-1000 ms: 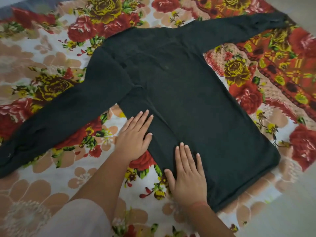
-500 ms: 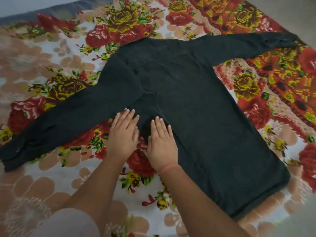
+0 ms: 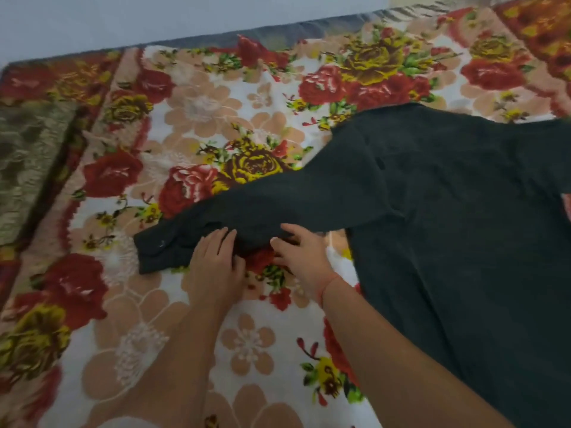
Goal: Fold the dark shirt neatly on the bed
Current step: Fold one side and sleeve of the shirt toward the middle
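Observation:
The dark shirt [image 3: 457, 217] lies flat on the floral bedspread [image 3: 197, 106], its body at the right. Its left sleeve [image 3: 278, 199] stretches down-left and ends in a buttoned cuff [image 3: 160, 251]. My left hand [image 3: 216, 267] lies near the cuff, with straight fingers resting on the sleeve's lower edge. My right hand [image 3: 301, 257] is further up the sleeve, its fingers curled around the lower edge of the fabric. The shirt's right side runs out of view.
A greenish patterned cushion or blanket [image 3: 27, 168] lies at the bed's left edge. A pale wall [image 3: 154, 13] runs behind the bed's far edge. Bare bedspread surrounds the sleeve above and below.
Both hands have moved left from the shirt's underarm area to the left sleeve near the cuff. The view has swung left, so the shirt's body now sits at the right.

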